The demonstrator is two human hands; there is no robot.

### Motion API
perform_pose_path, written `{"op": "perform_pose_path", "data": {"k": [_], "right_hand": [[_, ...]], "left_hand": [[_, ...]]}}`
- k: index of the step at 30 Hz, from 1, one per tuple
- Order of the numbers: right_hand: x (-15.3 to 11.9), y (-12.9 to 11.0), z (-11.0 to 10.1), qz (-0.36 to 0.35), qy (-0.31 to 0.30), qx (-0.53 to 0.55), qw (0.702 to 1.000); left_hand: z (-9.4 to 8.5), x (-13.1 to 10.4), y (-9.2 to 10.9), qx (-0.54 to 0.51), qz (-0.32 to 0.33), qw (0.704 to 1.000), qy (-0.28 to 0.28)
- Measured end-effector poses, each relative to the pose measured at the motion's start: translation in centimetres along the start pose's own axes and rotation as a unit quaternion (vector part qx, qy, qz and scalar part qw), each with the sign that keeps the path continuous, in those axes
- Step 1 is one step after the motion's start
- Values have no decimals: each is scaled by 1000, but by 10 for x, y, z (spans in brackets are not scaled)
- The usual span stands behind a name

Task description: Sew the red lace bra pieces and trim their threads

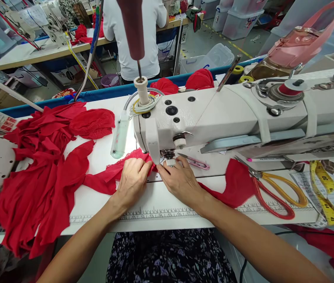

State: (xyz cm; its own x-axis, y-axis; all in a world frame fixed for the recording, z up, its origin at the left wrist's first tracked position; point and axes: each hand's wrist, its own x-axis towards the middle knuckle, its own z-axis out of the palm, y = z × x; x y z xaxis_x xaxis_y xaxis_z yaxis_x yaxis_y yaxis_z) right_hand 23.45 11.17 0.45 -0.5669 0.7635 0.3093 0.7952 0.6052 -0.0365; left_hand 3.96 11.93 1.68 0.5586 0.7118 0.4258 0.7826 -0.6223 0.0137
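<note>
A white sewing machine (pixel 214 114) spans the right of the view, its needle area above the bed near the centre. Just left of the needle, my left hand (pixel 134 177) is closed on red fabric (pixel 104 179), thumb and fingers pressed together. My right hand (pixel 180 179) is at the presser foot, its fingers closed on the same cloth, part of which its fingers hide. A red piece (pixel 239 182) lies right of my right wrist. Both hands rest low on the white table (pixel 161 220).
Red fabric pieces (pixel 43 157) are heaped at the left. Scissors (pixel 275 192) with red and yellow handles, a yellow tape measure (pixel 324 188) and pink snips (pixel 194 162) lie to the right. A person in a white shirt (pixel 139 39) is beyond the machine.
</note>
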Motion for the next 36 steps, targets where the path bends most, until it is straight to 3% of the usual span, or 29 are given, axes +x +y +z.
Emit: {"op": "perform_pose_path", "data": {"k": [9,17,24,31,36], "right_hand": [[0,0,3,12,-6,2,1000],[0,1,1,-1,-13,-17,1000],[-1,1,2,7,16,0,1000],[-2,5,0,20,73,16,997],[-1,7,0,7,70,7,997]], "left_hand": [[-2,-4,5,12,-8,999,-45],[1,-5,6,-21,-17,999,-37],[-1,-4,11,30,-3,997,-74],[-1,-2,15,66,20,996,-57],[2,-4,13,31,5,998,-49]]}}
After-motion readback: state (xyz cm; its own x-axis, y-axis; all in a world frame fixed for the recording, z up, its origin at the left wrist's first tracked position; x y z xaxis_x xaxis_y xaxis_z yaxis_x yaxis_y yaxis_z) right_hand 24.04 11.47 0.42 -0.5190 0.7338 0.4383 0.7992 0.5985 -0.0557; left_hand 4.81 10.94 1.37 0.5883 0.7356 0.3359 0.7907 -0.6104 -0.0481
